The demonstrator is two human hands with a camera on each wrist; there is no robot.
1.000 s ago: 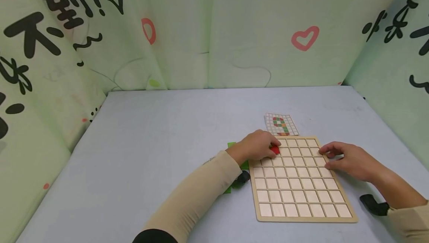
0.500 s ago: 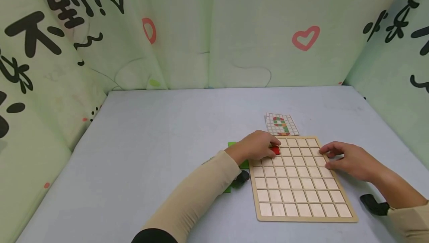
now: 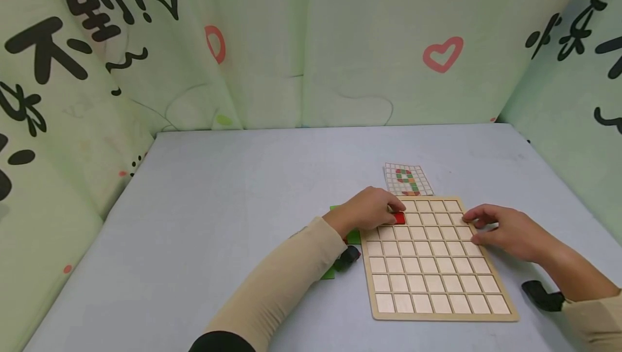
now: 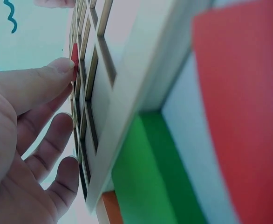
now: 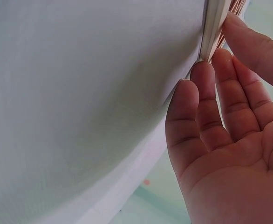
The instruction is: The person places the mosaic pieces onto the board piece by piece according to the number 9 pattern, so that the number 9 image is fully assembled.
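Observation:
In the head view my left hand [image 3: 369, 209] is over the upper left of a wooden grid board [image 3: 445, 318]. A small red tile [image 3: 400, 218] lies flat in one of its cells. In the left wrist view my thumb tip is right at the red tile [image 4: 75, 60]; the index finger is partly hidden behind the thumb, and the other fingers are loosely bent. My right hand [image 3: 507, 230] rests at the board's right edge. Its thumb and fingertips touch the board's side [image 5: 211, 35] in the right wrist view, with fingers nearly straight.
Green tiles [image 3: 354, 237] lie left of the board, partly hidden by my left arm; a green block [image 4: 146, 163], an orange one [image 4: 110, 205] and a large red piece [image 4: 248, 93] show up close. A patterned grid card [image 3: 408, 179] lies beyond the board on the white table [image 3: 218, 190].
My left hand has shifted slightly left, uncovering more of the red tile, which now lies flatter in its cell. The right hand and the board have stayed still.

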